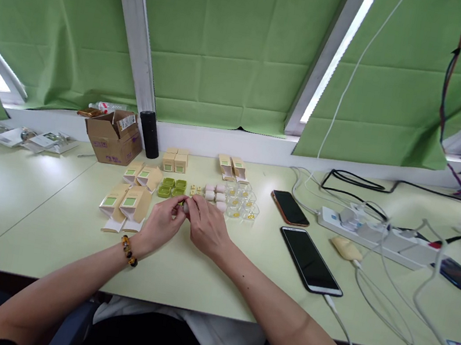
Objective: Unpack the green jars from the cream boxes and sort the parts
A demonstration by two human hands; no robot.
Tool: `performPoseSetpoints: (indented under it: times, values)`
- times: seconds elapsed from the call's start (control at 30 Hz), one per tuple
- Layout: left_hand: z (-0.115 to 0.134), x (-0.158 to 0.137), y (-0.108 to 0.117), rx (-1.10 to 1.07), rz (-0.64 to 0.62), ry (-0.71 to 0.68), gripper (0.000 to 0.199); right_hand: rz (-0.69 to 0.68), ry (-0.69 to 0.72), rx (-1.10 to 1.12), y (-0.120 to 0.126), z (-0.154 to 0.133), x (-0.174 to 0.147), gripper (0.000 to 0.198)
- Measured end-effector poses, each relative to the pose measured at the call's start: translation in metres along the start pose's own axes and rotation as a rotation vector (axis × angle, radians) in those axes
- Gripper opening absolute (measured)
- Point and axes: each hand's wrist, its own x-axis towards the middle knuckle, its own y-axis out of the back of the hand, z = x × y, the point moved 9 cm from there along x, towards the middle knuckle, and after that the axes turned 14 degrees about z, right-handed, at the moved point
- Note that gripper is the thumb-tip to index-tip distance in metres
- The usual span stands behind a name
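My left hand [164, 221] and my right hand [206, 226] meet at the middle of the table, fingertips pinched together around a small pale rounded piece [186, 207]. Most of that piece is hidden by the fingers. Just behind the hands stand several small green square cups [172, 187] and several tiny yellowish pieces [195, 189]. Beyond my right hand are whitish, rounded blocks [215, 192] in rows. Beside them sit several clear cups [243, 201] with yellow bits inside. Left of my left hand are cream folded boxes [135, 203] with green labels.
More cream boxes [175, 160] stand toward the wall, near a black cylinder [149, 134] and an open cardboard box [113, 138]. To the right lie two phones, a white one [310, 261] and a dark one [290, 208], plus a power strip [378, 239] with tangled cables.
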Motion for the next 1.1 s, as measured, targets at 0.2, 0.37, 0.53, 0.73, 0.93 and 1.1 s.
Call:
performPoseSetpoints:
  times: [0.2, 0.37, 0.53, 0.73, 0.93, 1.1]
  values:
    - [-0.009, 0.001, -0.001, -0.156, -0.016, 0.034, 0.03, -0.024, -0.073, 0.078, -0.006, 0.009, -0.006, 0.03]
    - [-0.003, 0.001, -0.003, -0.169, -0.114, -0.089, 0.045, -0.004, -0.227, 0.288, -0.005, 0.026, -0.014, 0.035]
    - [-0.003, 0.005, 0.001, -0.129, -0.07, -0.113, 0.04, 0.019, -0.377, 0.485, -0.003, 0.034, -0.013, 0.032]
    - [-0.004, 0.006, 0.003, -0.157, -0.009, -0.077, 0.039, 0.096, -0.46, 0.598, 0.0, 0.038, -0.012, 0.028]
    - [-0.004, 0.003, 0.004, -0.126, 0.005, -0.032, 0.041, 0.138, -0.542, 0.681, -0.005, 0.041, -0.016, 0.024]
    - [-0.012, 0.001, 0.001, -0.178, 0.019, 0.024, 0.042, 0.18, -0.637, 0.756, -0.007, 0.047, -0.018, 0.023]
